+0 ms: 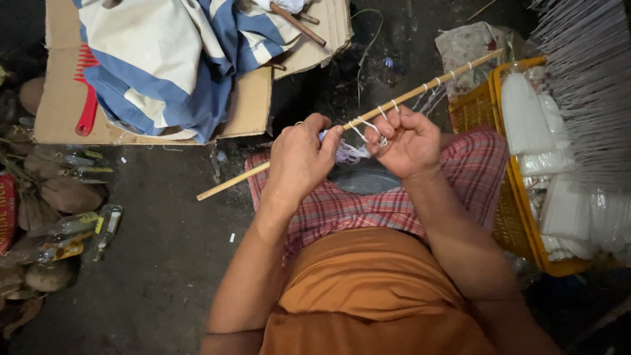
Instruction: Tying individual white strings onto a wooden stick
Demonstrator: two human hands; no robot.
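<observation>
Both hands (355, 148) pinching white string (358, 128)

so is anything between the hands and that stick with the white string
Nothing visible. The left hand grips the stick directly, and the right hand pinches the white string looped on it.
</observation>
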